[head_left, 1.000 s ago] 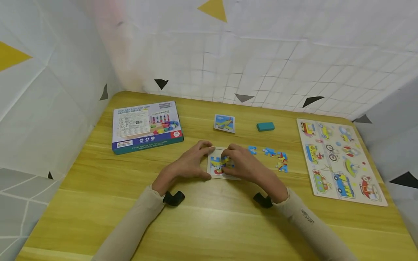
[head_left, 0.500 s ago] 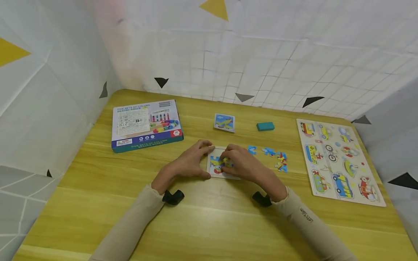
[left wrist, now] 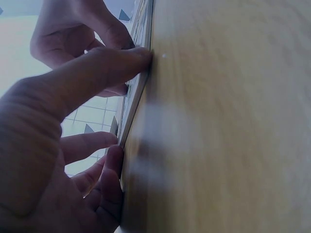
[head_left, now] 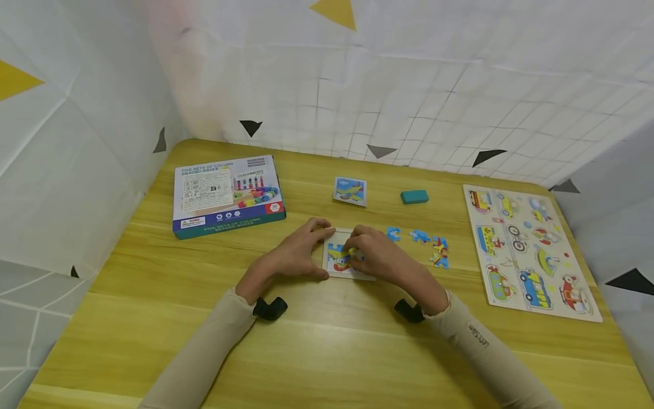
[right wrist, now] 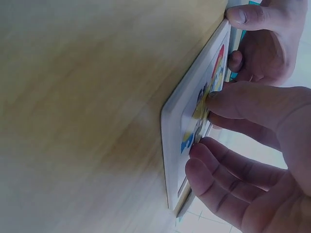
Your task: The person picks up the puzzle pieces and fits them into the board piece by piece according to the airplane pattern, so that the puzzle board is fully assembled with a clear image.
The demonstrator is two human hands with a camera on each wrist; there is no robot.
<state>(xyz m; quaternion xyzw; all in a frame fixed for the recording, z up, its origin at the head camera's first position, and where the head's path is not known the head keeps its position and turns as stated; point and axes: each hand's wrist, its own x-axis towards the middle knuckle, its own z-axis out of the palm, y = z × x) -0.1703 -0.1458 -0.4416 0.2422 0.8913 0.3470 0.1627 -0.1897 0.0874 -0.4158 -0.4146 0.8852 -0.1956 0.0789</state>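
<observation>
A small wooden puzzle tray point(head_left: 343, 236) lies flat on the table, with joined blue, yellow and red pieces point(head_left: 337, 257) on its left part. My left hand point(head_left: 293, 254) holds the tray's left side, thumb at the near corner and fingers at the far one. Above the tray, my right hand point(head_left: 383, 255) pinches a yellow puzzle piece point(right wrist: 198, 114) between thumb and index finger, low against the tray's surface. In the head view that hand covers the tray's right part. Loose blue pieces point(head_left: 420, 236) lie to its right, with red-and-yellow ones point(head_left: 440, 245) beside them.
Behind the tray stands a picture card point(head_left: 350, 191) of a yellow plane. A teal block point(head_left: 414, 196) lies right of the card. A bead-toy box point(head_left: 230, 196) sits at the back left, and a large vehicle puzzle board point(head_left: 531, 250) is at the right.
The right fingertips have shifted slightly left over the tray, bringing the pinched piece closer to the joined pieces. The left hand keeps its hold, and the loose pieces stay put.
</observation>
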